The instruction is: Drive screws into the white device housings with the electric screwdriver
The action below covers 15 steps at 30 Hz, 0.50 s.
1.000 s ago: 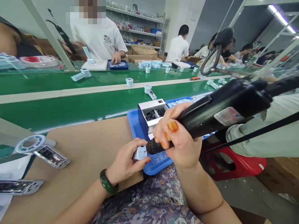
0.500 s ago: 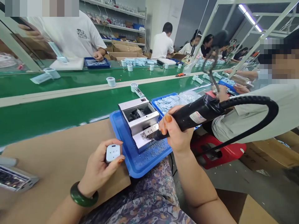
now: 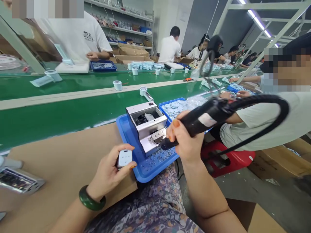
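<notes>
My left hand (image 3: 108, 171) is shut on a small white plastic socket-like part (image 3: 125, 158) with several holes in its face. My right hand (image 3: 187, 137) grips a black electric screwdriver (image 3: 204, 118), and its thin tip sits against the metal outlet block (image 3: 156, 136) of a silver screw feeder (image 3: 145, 121). The feeder stands in a blue plastic tray (image 3: 128, 136), with dark screws in its hopper. Many small loose screws (image 3: 157, 158) lie on the tray floor below the screwdriver tip. A black coiled cable runs from the screwdriver up to the right.
A cardboard-covered bench (image 3: 60, 161) lies under my left arm, with a metal-and-circuit part (image 3: 19, 180) at its left edge. Behind it runs a green conveyor belt (image 3: 73, 94) carrying white round parts. A blue tray of pale parts (image 3: 172, 108) adjoins. A co-worker (image 3: 267, 123) sits right, by a red stool (image 3: 225, 158).
My right hand has moved the screwdriver tip from the white part to the feeder's metal block. My left hand has drawn the white part away to the left.
</notes>
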Motion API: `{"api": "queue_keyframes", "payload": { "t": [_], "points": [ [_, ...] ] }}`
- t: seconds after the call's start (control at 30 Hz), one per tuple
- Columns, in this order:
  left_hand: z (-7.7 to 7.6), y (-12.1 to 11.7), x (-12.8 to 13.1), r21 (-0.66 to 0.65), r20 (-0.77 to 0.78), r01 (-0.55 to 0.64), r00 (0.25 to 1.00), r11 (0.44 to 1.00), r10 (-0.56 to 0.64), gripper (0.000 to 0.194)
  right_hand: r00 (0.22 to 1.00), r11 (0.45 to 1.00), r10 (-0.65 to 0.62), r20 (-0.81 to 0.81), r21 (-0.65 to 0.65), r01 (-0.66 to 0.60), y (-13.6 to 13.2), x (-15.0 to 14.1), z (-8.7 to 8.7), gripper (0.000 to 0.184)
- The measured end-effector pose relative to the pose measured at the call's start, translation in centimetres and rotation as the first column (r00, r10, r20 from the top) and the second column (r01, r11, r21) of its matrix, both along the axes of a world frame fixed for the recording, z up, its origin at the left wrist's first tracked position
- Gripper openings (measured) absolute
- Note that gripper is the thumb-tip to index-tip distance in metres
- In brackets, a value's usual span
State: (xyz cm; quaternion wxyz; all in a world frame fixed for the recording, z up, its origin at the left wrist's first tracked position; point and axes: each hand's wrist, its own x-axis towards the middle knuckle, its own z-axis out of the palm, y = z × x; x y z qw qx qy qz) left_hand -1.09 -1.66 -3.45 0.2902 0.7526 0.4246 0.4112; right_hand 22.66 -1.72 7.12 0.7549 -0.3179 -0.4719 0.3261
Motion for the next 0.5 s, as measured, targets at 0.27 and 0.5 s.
{"api": "queue_keyframes", "payload": {
  "t": [0.27,0.5],
  "points": [
    [-0.3,-0.2,0.1,-0.04,0.012,-0.013,1.0,0.999,0.014,0.037,0.994,0.994,-0.099,0.041,-0.033,0.101,1.8,-0.5,-0.9,0.024],
    [-0.3,0.3,-0.3,-0.016,-0.011,0.021,1.0,1.0,-0.022,0.036,0.997,0.979,0.069,0.035,-0.193,-0.061,1.6,-0.3,-0.2,0.021]
  ]
}}
